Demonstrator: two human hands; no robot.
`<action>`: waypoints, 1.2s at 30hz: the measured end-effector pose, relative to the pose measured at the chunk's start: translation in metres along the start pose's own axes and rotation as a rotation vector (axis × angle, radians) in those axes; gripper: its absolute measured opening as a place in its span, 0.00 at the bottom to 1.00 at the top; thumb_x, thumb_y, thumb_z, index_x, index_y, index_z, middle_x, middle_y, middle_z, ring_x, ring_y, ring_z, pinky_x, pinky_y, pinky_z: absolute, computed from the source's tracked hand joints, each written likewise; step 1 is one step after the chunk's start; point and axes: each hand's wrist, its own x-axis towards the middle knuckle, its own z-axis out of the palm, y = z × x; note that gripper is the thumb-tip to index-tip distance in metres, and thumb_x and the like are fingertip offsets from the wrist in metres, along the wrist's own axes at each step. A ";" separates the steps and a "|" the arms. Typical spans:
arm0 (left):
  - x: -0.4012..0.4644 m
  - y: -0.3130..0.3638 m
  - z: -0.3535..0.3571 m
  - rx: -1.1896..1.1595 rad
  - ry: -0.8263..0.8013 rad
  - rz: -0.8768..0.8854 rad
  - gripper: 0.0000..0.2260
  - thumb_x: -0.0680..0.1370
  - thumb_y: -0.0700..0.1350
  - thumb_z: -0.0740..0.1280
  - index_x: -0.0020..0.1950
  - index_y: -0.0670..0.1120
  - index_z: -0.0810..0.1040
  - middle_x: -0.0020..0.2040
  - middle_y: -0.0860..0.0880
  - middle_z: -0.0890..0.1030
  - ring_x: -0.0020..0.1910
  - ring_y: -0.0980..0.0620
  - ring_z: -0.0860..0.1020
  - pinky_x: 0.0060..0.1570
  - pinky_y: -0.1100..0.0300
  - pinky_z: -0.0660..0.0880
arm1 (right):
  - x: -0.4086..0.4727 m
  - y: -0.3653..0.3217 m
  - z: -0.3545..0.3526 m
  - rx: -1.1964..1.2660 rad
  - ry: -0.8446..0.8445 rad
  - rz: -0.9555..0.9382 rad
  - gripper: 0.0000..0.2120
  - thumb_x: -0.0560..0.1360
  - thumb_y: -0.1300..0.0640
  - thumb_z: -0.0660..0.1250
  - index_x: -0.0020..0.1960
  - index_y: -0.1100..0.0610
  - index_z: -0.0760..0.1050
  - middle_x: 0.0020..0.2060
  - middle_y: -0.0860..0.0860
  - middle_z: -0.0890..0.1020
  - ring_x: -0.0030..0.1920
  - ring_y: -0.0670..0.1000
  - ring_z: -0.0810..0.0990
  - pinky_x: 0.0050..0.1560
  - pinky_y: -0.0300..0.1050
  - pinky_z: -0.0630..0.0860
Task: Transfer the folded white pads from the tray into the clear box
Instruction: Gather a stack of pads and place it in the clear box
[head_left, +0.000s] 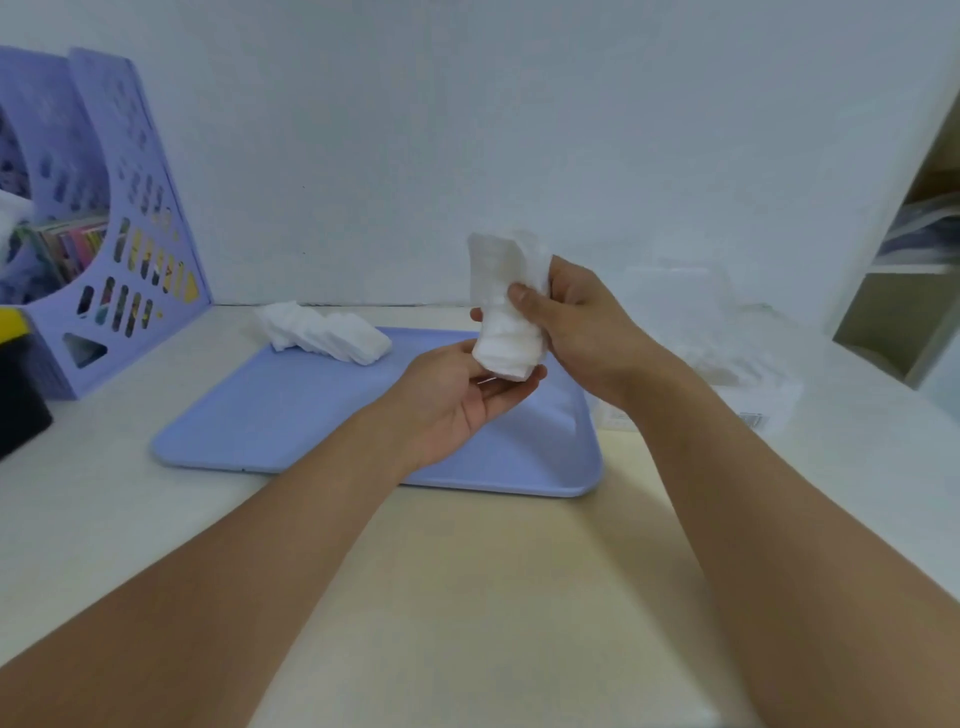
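Note:
A stack of folded white pads (506, 312) stands upright in the air above the right part of the blue tray (291, 421). My right hand (576, 322) grips the stack near its middle, thumb in front. Palm up, my left hand (457, 395) lies under the stack's lower end, and its fingers touch the pads. More folded white pads (327, 335) lie in a leaning row at the tray's far left corner. The clear box (727, 338) stands to the right of the tray, partly behind my right forearm, with white pads faintly visible inside.
A purple file holder (109, 234) with books stands at the far left against the wall. A black and yellow object (15, 384) sits at the left edge. An open shelf unit (909, 291) rises at the right. The pale table (467, 571) stretches toward me.

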 end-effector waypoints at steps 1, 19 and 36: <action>0.000 -0.001 0.000 -0.016 -0.011 -0.006 0.13 0.82 0.31 0.58 0.65 0.32 0.75 0.64 0.35 0.80 0.63 0.37 0.79 0.60 0.50 0.79 | 0.000 0.001 0.000 -0.025 0.014 -0.003 0.12 0.84 0.63 0.60 0.66 0.62 0.74 0.55 0.62 0.84 0.56 0.59 0.85 0.56 0.57 0.82; -0.005 0.000 0.003 -0.019 -0.045 0.028 0.15 0.83 0.33 0.58 0.69 0.32 0.71 0.64 0.34 0.79 0.62 0.38 0.80 0.62 0.51 0.78 | 0.004 0.008 -0.003 0.022 0.172 0.018 0.10 0.83 0.62 0.62 0.63 0.59 0.76 0.54 0.55 0.84 0.55 0.54 0.84 0.54 0.48 0.81; -0.003 -0.001 0.003 -0.020 0.010 0.092 0.17 0.80 0.32 0.62 0.69 0.37 0.74 0.62 0.38 0.82 0.63 0.39 0.80 0.61 0.52 0.79 | 0.000 0.006 0.008 0.102 0.163 0.131 0.11 0.82 0.59 0.64 0.63 0.58 0.77 0.56 0.54 0.85 0.58 0.53 0.84 0.56 0.47 0.81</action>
